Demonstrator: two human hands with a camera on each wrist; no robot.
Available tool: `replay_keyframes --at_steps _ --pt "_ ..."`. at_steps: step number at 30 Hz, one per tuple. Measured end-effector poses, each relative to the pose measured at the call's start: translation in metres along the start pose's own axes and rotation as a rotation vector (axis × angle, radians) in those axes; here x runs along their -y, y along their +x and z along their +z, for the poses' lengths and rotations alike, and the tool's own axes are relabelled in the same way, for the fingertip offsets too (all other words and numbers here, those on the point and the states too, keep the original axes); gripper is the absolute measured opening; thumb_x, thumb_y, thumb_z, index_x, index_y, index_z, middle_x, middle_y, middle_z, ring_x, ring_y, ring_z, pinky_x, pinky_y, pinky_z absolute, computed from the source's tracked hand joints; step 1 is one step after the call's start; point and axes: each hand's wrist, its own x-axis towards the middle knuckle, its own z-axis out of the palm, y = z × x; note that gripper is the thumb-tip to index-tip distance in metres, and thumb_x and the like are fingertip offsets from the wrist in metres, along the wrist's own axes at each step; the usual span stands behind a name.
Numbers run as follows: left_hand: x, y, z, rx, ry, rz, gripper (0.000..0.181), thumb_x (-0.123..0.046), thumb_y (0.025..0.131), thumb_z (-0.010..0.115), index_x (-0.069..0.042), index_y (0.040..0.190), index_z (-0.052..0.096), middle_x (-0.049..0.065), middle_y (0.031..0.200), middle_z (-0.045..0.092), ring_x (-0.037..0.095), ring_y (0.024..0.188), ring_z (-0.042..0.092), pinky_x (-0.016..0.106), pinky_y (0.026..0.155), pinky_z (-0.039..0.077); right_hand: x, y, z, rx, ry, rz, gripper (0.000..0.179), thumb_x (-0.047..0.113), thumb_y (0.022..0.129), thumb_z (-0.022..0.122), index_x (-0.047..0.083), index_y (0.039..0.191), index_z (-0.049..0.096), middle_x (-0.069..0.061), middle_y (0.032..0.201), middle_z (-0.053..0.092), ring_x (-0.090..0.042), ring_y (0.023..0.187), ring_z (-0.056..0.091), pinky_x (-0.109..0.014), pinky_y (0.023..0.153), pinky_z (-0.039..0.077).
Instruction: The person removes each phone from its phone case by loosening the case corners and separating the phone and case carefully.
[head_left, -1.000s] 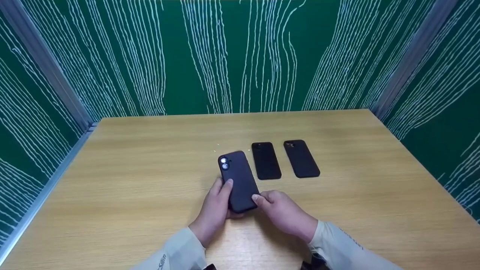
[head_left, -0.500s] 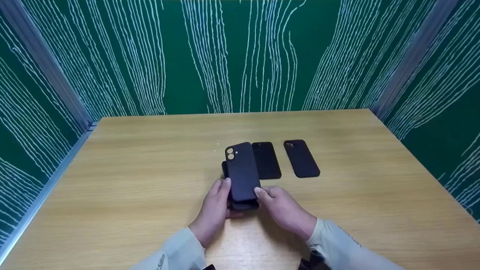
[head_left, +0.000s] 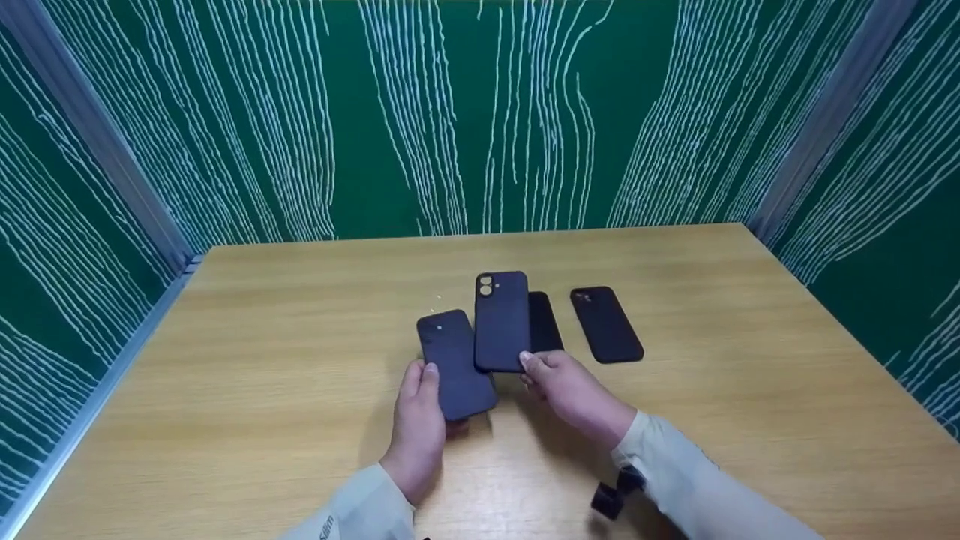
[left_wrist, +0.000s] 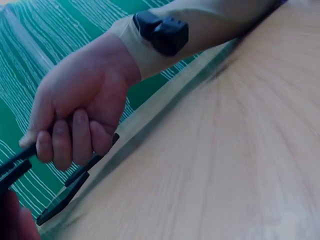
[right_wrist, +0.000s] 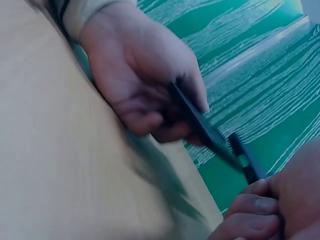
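Observation:
My left hand (head_left: 420,435) grips a dark phone (head_left: 454,367) by its left edge, thumb along the side, back face up, tilted above the table. To its right, my right hand (head_left: 574,394) pinches the lower right corner of a black phone case (head_left: 502,330); table colour shows through its camera holes. The case's lower left corner overlaps the phone in the head view. In the left wrist view, the curled fingers of my right hand (left_wrist: 85,100) show. The right wrist view shows my left hand (right_wrist: 145,60) with the phone (right_wrist: 200,120) on edge.
A second dark phone (head_left: 545,326) lies on the wooden table (head_left: 300,322), partly covered by the raised case. Right of it lies another black phone case (head_left: 607,326). Small white specks (head_left: 435,304) dot the tabletop. Green walls (head_left: 390,187) with white streaks enclose the back and sides.
At first the case sat over the phone. My right hand lifts it off, up and right, baring the phone's back, while my left hand shifts the phone slightly left.

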Motion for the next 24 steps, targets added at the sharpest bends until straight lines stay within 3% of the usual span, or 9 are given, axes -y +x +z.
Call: replay_keyframes --at_steps 4,5,7,8,10,12,14,19,24 --pt "0.000 0.002 -0.002 -0.067 0.005 -0.012 0.042 -0.038 0.120 0.030 -0.008 0.143 0.049 0.019 0.132 0.064 0.026 0.099 0.067 0.039 0.066 0.056 0.002 0.015 0.000 0.024 0.061 0.084 0.045 0.027 0.121 0.039 0.008 0.083 0.056 0.007 0.065 0.041 -0.009 0.054 0.032 -0.024 0.051 0.027" --pt "-0.001 0.003 -0.003 -0.073 0.006 -0.006 0.042 -0.038 0.120 0.030 -0.008 0.143 0.048 0.018 0.136 0.062 0.027 0.106 0.066 0.039 0.072 0.056 0.004 0.018 0.000 0.027 0.077 0.104 0.045 0.027 0.121 0.039 0.007 0.084 0.056 0.006 0.065 0.041 -0.009 0.053 0.032 -0.024 0.050 0.026" --pt "-0.002 0.005 -0.006 -0.091 0.004 -0.010 0.049 -0.039 0.120 0.029 -0.008 0.156 0.043 0.020 0.155 0.055 0.034 0.131 0.063 0.047 0.096 0.060 0.007 0.025 0.000 0.031 0.107 0.136 0.045 0.028 0.121 0.038 0.006 0.086 0.057 0.005 0.066 0.043 -0.009 0.052 0.031 -0.024 0.049 0.026" --pt "-0.002 0.006 -0.008 -0.102 0.005 -0.010 0.053 -0.039 0.120 0.028 -0.008 0.162 0.038 0.020 0.165 0.047 0.035 0.146 0.054 0.051 0.111 0.055 0.008 0.028 0.000 0.037 0.119 0.144 0.045 0.029 0.121 0.037 0.006 0.088 0.058 0.005 0.067 0.043 -0.009 0.052 0.031 -0.024 0.049 0.026" --pt "-0.004 0.009 -0.012 -0.116 -0.013 -0.015 0.060 -0.038 0.120 0.028 -0.009 0.173 0.023 0.017 0.181 0.027 0.035 0.167 0.030 0.054 0.134 0.033 0.011 0.032 -0.001 0.049 0.130 0.156 0.045 0.030 0.121 0.037 0.005 0.089 0.058 0.005 0.068 0.044 -0.010 0.053 0.032 -0.025 0.050 0.026" --pt "-0.006 0.012 -0.015 -0.125 -0.034 -0.015 0.066 -0.038 0.120 0.028 -0.011 0.177 0.008 0.013 0.186 0.010 0.033 0.174 0.009 0.054 0.141 0.012 0.013 0.036 -0.001 0.068 0.128 0.161 0.046 0.031 0.121 0.037 0.005 0.090 0.058 0.004 0.069 0.044 -0.010 0.054 0.032 -0.026 0.051 0.026" --pt "-0.006 0.014 -0.017 -0.125 -0.056 -0.002 0.064 -0.037 0.120 0.027 -0.012 0.177 0.010 0.012 0.186 0.013 0.033 0.173 0.013 0.054 0.141 0.014 0.013 0.040 0.001 0.090 0.116 0.162 0.046 0.031 0.121 0.037 0.005 0.090 0.058 0.004 0.068 0.044 -0.010 0.054 0.032 -0.026 0.051 0.027" --pt "-0.005 0.013 -0.019 -0.126 -0.040 0.053 0.049 -0.036 0.121 0.028 -0.010 0.162 0.038 0.012 0.173 0.040 0.030 0.157 0.041 0.052 0.136 0.028 0.013 0.048 0.010 0.120 0.020 0.173 0.047 0.030 0.121 0.039 0.006 0.085 0.056 0.004 0.062 0.042 -0.010 0.048 0.033 -0.025 0.048 0.031" --pt "-0.006 0.011 -0.018 -0.138 0.002 0.090 0.043 -0.038 0.121 0.029 -0.011 0.149 0.048 0.011 0.158 0.053 0.026 0.144 0.049 0.049 0.131 0.034 0.015 0.053 0.019 0.130 -0.051 0.209 0.048 0.032 0.120 0.040 0.006 0.083 0.057 0.004 0.061 0.039 -0.011 0.048 0.033 -0.026 0.046 0.029"
